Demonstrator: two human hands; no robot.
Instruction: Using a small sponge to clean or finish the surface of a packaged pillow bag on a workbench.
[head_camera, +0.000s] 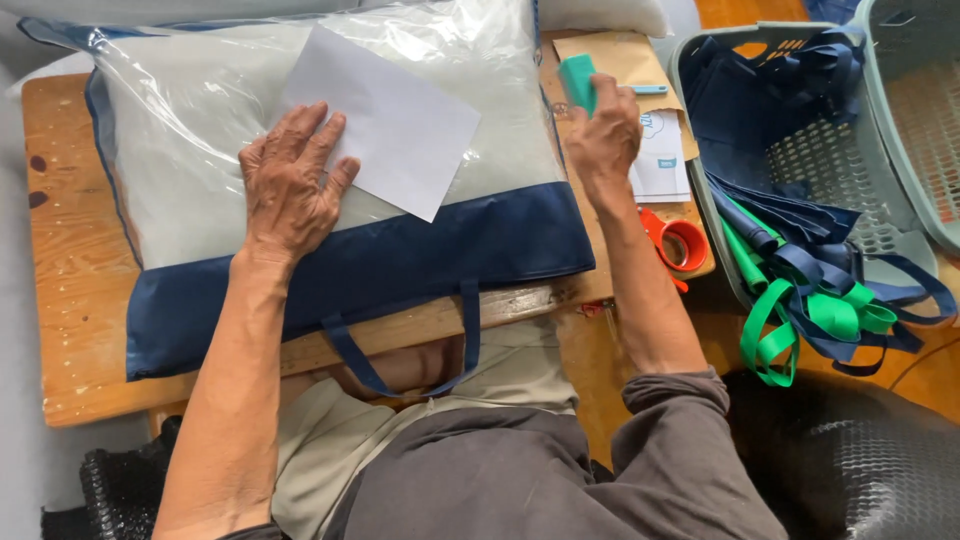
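Right hand (603, 135) closed around a small teal plastic block (578, 80), held upright above the far right part of the desk. Left hand (290, 185) flat, fingers spread, not clamped on anything: palm on the clear plastic zip bag with navy fabric trim (330, 150), fingertips on the edge of a white paper sheet (395, 120) lying tilted on the bag. Bag holds a pale pillow and covers most of the worn wooden desk (70, 270); its navy strap handles (400, 370) hang over the near edge. Tan envelope (625, 55) and printed slips (662, 160) beside the right hand; orange tape dispenser (677, 243) at the desk's right edge. Grey-green plastic basket (840, 150) on the floor to the right, filled with navy and green fabric straps (810, 300).
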